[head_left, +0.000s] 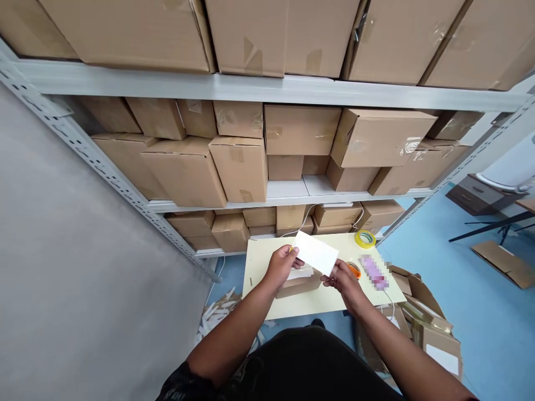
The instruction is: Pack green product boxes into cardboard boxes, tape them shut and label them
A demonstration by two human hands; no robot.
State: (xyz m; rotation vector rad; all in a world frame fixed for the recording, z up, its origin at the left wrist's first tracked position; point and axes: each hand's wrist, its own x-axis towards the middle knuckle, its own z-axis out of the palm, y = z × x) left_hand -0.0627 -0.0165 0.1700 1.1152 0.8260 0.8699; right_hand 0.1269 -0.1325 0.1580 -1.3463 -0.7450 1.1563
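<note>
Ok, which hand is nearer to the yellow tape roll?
Right. The right hand is slightly left of the yellow tape roll and closer to the body; the left hand is farther left, at the left end of the white card.

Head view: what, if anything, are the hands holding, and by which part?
A white card: the left hand holds it near its lower left corner, the right hand near its lower right corner.

Card (pixel 316 252): over the box (pixel 298 287)
Table (pixel 259 273): under box, tape roll (pixel 358 241) back-right
Shelving (pixel 271 88): just behind table, maybe touching, hard to tell
</note>
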